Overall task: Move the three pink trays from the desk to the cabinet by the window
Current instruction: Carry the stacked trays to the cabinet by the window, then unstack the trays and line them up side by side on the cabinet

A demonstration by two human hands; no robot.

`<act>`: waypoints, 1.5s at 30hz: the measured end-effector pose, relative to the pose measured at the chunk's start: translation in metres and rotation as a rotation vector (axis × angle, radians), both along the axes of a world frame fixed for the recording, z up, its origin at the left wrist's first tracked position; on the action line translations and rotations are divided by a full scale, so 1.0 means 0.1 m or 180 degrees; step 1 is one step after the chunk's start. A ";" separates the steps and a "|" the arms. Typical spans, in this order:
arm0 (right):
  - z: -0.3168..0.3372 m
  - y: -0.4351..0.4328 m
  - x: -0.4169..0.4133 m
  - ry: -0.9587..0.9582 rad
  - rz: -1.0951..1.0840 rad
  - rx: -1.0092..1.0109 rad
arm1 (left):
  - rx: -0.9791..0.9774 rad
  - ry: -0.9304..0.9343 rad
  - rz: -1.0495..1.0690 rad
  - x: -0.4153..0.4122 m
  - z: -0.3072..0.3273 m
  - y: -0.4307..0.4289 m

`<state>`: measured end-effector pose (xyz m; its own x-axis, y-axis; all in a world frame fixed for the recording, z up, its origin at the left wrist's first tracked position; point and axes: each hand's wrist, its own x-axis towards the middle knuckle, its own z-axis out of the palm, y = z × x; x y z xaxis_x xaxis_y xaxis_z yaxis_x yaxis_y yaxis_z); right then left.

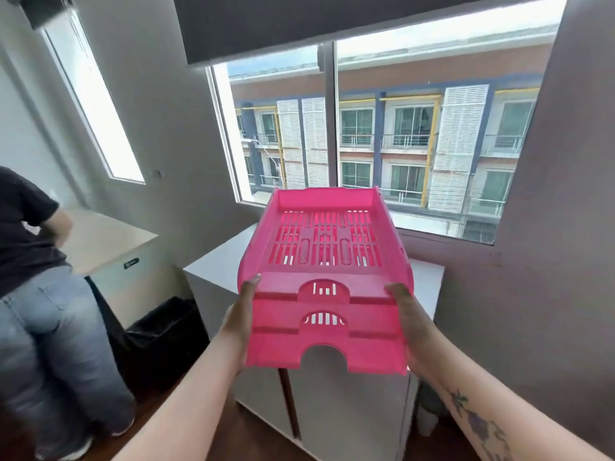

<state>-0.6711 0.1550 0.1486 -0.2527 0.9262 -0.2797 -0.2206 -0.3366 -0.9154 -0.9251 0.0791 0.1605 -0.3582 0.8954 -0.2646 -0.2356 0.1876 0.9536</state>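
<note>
Stack of three pink trays (324,281) held mid-air at frame centre, above white cabinet (213,261) under window (399,134). Left hand (241,314) clamps stack's 9 o'clock side, right hand (407,322) its 3 o'clock side, fingers wrapped round edges. Second person (36,277) stands at 9 o'clock.

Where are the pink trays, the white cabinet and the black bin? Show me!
pink trays (324,247): head view, on the slotted floor of the top tray.
white cabinet (216,261): head view, on the bare left part of its top.
black bin (159,331): head view, on its dark liner.
</note>
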 end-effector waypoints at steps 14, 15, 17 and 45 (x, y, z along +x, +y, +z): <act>-0.50 1.09 -1.23 -0.0121 -0.0501 -0.0282 | -0.0575 0.0110 -0.0376 -1.26 -0.46 1.43; -0.57 1.16 -1.25 -0.0151 -0.0525 -0.0307 | -0.0631 0.0097 -0.0410 -1.29 -0.53 1.53; -0.70 1.29 -1.28 -0.0223 -0.0593 -0.0352 | -0.0663 0.0064 -0.0458 -1.31 -0.68 1.72; 0.17 2.30 -1.77 -0.2241 -0.0813 0.0955 | -0.0260 0.2008 -0.0802 -2.15 -0.05 3.05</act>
